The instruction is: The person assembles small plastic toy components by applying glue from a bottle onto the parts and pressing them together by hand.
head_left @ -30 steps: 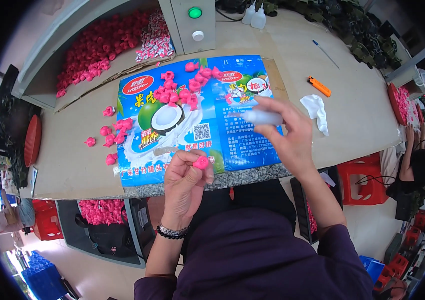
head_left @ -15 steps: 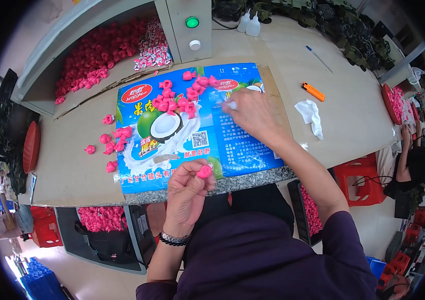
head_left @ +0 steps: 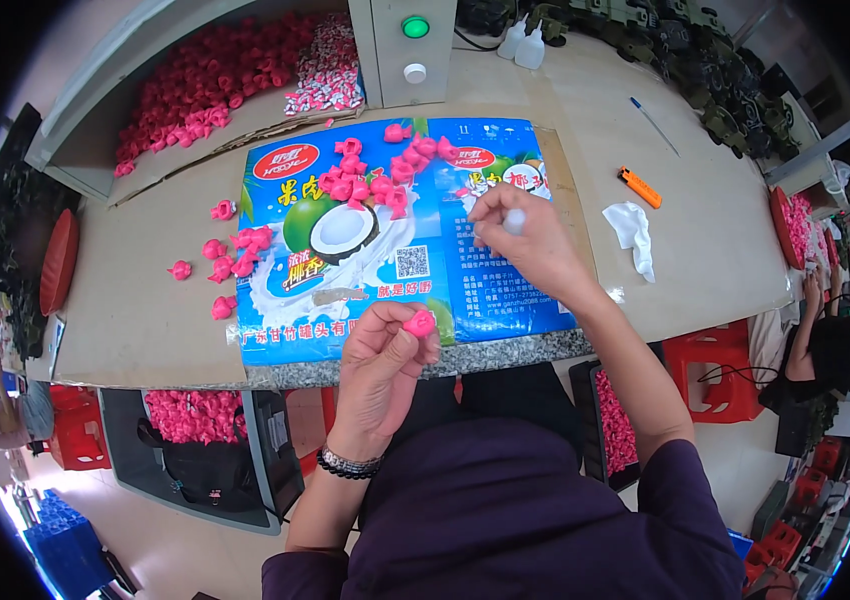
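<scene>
Near the front edge of the bench, my left hand (head_left: 385, 350) pinches a small round pink plastic piece (head_left: 420, 323) between thumb and fingertips. My right hand (head_left: 527, 238) is curled round a small white bottle (head_left: 514, 221); only its rounded end shows, and the fingers hide the rest. Beneath both hands lies a flat blue printed cardboard sheet (head_left: 290, 318). Farther back on it is a cluster of similar pink pieces (head_left: 380, 186). Another loose group of pink pieces (head_left: 245, 262) sits at its left edge.
A grey box-like housing (head_left: 407, 55) with a green button shelters heaped pink pieces (head_left: 210, 75). On the right are an orange lighter (head_left: 640, 187), white tissue (head_left: 631, 240) and a pen (head_left: 653, 125). White squeeze bottles (head_left: 530, 48) stand behind. A crate (head_left: 270, 450) is below left; a co-worker (head_left: 835, 340) sits right.
My right hand has drawn back a little from the cardboard, and the white bottle's rounded end now shows in it. The left hand still holds the pink piece. The whole view has shifted slightly.
</scene>
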`<state>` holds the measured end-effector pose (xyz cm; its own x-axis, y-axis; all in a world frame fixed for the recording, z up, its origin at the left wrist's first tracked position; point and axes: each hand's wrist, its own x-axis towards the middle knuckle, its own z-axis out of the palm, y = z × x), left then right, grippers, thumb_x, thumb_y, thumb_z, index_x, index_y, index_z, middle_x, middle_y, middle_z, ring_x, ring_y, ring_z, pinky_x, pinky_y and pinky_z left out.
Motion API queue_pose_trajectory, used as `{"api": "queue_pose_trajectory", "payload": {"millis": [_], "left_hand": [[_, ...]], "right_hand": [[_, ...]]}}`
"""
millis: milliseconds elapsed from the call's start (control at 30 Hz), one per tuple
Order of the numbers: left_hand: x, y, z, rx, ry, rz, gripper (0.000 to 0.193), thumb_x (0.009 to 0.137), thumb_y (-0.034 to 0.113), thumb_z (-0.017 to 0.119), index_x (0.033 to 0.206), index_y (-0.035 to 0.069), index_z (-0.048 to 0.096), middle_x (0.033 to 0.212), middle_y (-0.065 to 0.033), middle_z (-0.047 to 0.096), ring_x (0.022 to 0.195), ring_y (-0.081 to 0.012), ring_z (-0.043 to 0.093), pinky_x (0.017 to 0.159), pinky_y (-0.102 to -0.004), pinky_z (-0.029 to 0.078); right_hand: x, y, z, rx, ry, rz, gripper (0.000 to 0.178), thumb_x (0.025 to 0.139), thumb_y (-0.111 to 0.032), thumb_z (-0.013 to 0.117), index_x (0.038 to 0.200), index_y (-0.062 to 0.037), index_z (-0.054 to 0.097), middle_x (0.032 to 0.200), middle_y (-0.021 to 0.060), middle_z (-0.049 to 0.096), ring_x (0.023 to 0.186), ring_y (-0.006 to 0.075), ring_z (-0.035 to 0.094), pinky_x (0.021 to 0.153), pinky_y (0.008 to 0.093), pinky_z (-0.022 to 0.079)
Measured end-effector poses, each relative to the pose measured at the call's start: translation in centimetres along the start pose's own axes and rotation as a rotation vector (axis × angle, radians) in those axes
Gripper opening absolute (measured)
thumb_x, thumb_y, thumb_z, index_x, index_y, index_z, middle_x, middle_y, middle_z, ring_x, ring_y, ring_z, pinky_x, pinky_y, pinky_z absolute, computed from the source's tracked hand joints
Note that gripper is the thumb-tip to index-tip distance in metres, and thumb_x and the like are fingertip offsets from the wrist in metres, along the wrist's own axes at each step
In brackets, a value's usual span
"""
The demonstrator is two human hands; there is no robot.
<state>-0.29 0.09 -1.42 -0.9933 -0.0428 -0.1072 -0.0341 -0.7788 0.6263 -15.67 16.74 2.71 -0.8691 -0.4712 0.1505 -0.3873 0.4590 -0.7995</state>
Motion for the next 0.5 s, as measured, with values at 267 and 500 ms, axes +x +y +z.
{"api": "queue_pose_trajectory", "payload": {"millis": [267, 500], "left_hand": [[0.2, 0.1, 0.6, -0.048, -0.015, -0.026, 0.013, 0.092, 0.01, 0.063, 0.103, 0.006, 0.058, 0.102, -0.0067, 0.061, 0.083, -0.0138, 0.059, 0.073, -0.0251, 0.048], [0.2, 0.0, 1.0, -0.016, -0.009, -0.009, 0.014, 0.091, 0.011, 0.063, 0.103, 0.005, 0.058, 0.1, -0.0077, 0.062, 0.081, -0.0137, 0.06, 0.072, -0.0251, 0.048]], "right_hand": [[-3.0, -1.3, -0.3, 0.83, -0.196, 0.379, 0.015, 0.083, -0.005, 0.07, 0.096, 0.002, 0.065, 0.083, 0.0098, 0.067, 0.07, 0.0112, 0.061, 0.06, 0.0208, 0.047], [-4.5, -1.6, 0.5, 0.614, -0.048, 0.114, 0.009, 0.078, 0.0, 0.073, 0.085, 0.0017, 0.068, 0.083, 0.0079, 0.066, 0.074, 0.0132, 0.061, 0.066, 0.0249, 0.049]]}}
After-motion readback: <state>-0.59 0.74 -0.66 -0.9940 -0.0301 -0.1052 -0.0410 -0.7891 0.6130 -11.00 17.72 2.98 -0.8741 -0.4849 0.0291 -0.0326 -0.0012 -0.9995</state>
